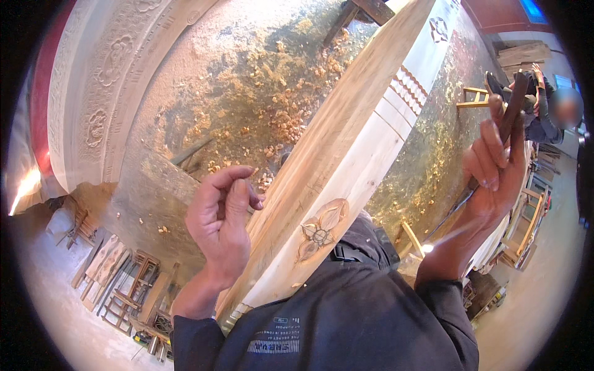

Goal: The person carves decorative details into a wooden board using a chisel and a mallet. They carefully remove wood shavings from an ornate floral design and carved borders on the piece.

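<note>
A long pale wooden beam (pixel 346 179) runs slantwise from the lower left to the top right, its near end against my dark clothes. Its light face bears a carved flower (pixel 318 234) close to me, a scalloped band (pixel 409 89) farther up and another flower (pixel 439 29) near the far end. My left hand (pixel 221 216) is loosely closed beside the beam's left edge, thumb against curled fingers, with nothing visible in it. Raised off to the right, my right hand (pixel 495 164) grips a carving chisel (pixel 515 102) by its dark handle; the thin blade slants down toward the lower left.
Wood shavings (pixel 291 105) litter the floor beyond the beam. A large carved panel (pixel 93 93) stands at left. Wooden frames (pixel 127 300) and tools lie at lower left. A yellow stool (pixel 473 98) and a seated person (pixel 544 117) are at far right.
</note>
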A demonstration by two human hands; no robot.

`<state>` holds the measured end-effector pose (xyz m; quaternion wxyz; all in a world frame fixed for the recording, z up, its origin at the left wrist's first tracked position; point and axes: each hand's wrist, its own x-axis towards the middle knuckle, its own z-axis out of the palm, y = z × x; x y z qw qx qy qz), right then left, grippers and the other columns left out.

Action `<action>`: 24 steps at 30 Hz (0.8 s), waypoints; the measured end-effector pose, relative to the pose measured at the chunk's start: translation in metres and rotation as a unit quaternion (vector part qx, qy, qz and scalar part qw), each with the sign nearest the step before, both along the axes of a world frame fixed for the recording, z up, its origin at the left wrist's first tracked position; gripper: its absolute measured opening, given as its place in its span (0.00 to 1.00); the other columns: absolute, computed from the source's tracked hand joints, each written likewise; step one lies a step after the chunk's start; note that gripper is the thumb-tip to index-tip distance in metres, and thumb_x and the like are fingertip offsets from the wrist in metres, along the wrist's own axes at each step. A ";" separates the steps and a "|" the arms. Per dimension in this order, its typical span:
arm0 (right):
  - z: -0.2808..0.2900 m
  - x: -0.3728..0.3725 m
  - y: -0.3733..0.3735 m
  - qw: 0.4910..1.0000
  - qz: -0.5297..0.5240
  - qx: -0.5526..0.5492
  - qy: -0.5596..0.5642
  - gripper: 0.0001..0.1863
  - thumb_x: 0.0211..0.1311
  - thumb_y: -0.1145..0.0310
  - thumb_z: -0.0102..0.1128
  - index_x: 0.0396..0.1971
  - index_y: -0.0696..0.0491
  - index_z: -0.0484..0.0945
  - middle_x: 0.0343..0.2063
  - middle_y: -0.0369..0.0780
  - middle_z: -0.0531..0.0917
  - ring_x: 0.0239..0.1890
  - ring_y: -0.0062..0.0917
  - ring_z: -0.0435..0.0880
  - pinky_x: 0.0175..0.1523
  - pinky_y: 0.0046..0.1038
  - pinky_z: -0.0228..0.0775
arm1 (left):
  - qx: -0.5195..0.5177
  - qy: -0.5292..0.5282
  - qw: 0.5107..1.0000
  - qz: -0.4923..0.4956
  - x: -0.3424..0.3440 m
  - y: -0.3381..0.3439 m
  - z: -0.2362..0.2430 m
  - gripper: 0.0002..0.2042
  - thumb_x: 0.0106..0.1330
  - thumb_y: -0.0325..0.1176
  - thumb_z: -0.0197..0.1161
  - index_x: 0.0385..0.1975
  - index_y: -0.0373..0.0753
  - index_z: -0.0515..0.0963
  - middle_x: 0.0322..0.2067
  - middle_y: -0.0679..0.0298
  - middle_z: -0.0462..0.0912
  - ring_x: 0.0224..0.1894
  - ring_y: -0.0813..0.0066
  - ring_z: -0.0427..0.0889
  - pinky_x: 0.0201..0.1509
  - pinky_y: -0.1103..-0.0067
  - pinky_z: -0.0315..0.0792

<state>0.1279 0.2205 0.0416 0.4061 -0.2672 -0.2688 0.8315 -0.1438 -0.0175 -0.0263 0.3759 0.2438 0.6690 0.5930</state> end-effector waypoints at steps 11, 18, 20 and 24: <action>0.006 -0.059 -0.035 0.916 -0.240 0.156 -0.280 0.21 0.82 0.56 0.44 0.54 0.59 0.76 0.25 0.38 0.82 0.14 0.14 0.68 0.16 0.16 0.52 | -0.005 0.063 0.994 -0.091 0.009 -0.005 0.019 0.11 0.75 0.32 0.64 0.47 0.29 0.79 0.32 0.60 0.81 0.34 0.74 0.83 0.46 0.74 0.81; 0.013 -0.170 -0.129 0.740 0.079 0.601 -0.293 0.13 0.57 0.69 0.65 0.39 0.60 0.77 0.24 0.42 0.80 0.25 0.29 0.84 0.26 0.33 0.77 | 0.013 -0.132 0.973 -0.189 0.010 -0.021 0.059 0.45 0.47 0.54 0.84 0.61 0.30 0.73 0.50 0.56 0.82 0.56 0.69 0.81 0.57 0.76 0.77; 0.013 -0.194 -0.148 0.740 0.128 0.601 -0.272 0.17 0.51 0.66 0.67 0.37 0.59 0.73 0.22 0.40 0.74 0.23 0.29 0.80 0.27 0.34 0.75 | 0.012 -0.171 0.956 -0.239 0.002 -0.021 0.063 0.45 0.47 0.54 0.84 0.61 0.30 0.73 0.50 0.56 0.82 0.56 0.69 0.81 0.57 0.76 0.77; 0.004 -0.227 -0.172 0.713 0.132 0.648 -0.234 0.20 0.47 0.66 0.66 0.38 0.60 0.72 0.25 0.41 0.75 0.25 0.29 0.81 0.29 0.29 0.74 | 0.016 -0.112 0.944 -0.310 -0.011 -0.049 0.081 0.45 0.47 0.54 0.84 0.61 0.30 0.74 0.50 0.56 0.82 0.56 0.69 0.81 0.57 0.76 0.77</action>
